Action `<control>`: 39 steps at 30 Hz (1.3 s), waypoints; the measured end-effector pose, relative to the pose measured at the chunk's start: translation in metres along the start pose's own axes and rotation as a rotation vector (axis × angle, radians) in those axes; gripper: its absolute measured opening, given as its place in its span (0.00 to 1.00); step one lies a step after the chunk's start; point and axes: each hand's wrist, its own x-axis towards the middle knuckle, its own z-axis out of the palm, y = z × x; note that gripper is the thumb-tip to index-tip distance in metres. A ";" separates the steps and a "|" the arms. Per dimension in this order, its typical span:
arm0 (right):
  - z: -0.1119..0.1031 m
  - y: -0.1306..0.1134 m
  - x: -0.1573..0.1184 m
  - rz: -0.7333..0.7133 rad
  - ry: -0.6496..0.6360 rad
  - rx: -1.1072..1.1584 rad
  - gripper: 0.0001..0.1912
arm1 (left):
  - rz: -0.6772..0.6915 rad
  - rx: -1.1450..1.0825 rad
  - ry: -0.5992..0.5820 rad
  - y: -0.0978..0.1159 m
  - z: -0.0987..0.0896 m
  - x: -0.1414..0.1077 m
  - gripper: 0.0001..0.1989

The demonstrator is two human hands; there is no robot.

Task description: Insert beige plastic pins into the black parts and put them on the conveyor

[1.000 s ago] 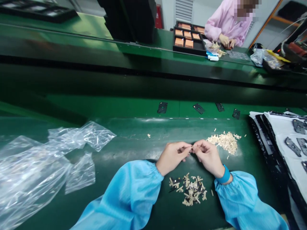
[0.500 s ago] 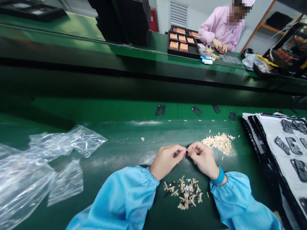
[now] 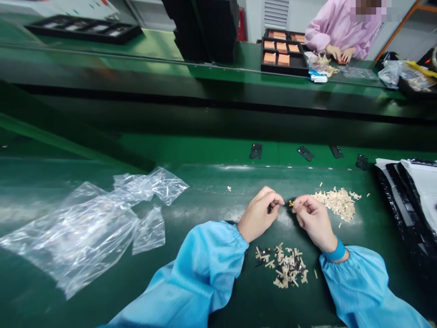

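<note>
A glossy green worktop (image 3: 205,205) spreads beneath the left hand (image 3: 260,215) and right hand (image 3: 314,221), light glinting beside the left. A slanting green beam (image 3: 51,120) crosses farther left. Well beyond both hands, a second green counter (image 3: 157,45) runs before a pale wall (image 3: 297,13) with a louvred panel (image 3: 276,13); an orange post (image 3: 398,29) stands beyond the right.

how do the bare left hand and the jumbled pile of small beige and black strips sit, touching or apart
Apart. The head view shows bare green tabletop between the left hand and the beige and black pile.
</note>
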 end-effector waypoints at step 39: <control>-0.014 0.000 0.002 -0.354 0.248 -0.639 0.12 | 0.448 0.267 0.063 -0.012 -0.007 0.001 0.05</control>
